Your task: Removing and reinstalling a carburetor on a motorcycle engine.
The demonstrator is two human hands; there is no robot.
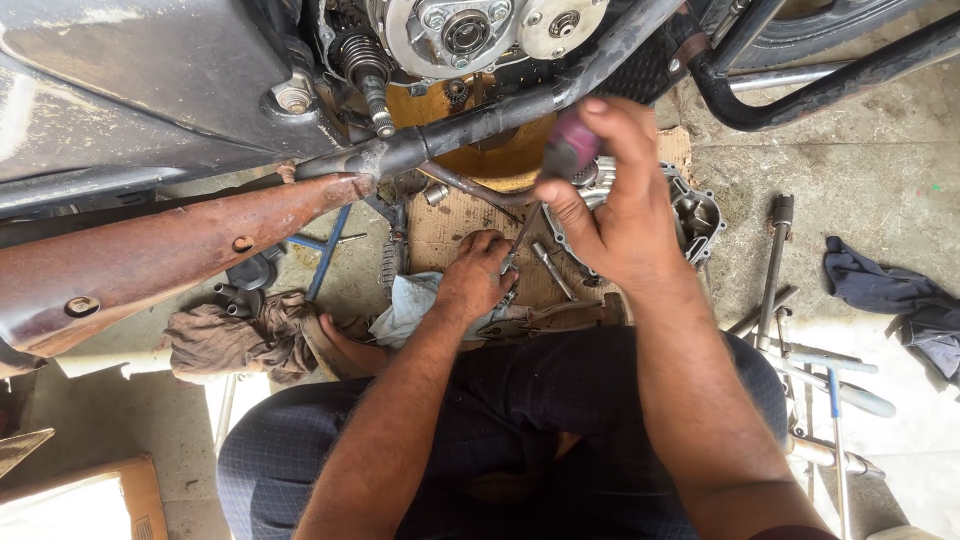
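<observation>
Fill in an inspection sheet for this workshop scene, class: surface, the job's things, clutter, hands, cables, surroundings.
Surface: stained concrete floor, with a piece of cardboard under the work.
Job's things: screwdriver with purple handle; its shaft angles down to the left hand.
Clutter: brown rag, pale cloth, dark cloth, loose metal tools, engine cover.
Hands: right hand grips the screwdriver handle; left hand is closed at the shaft's lower end, resting on the cardboard.
Cables: nothing seen.
Surroundings: motorcycle engine, rusty exhaust pipe, black frame tube.
</observation>
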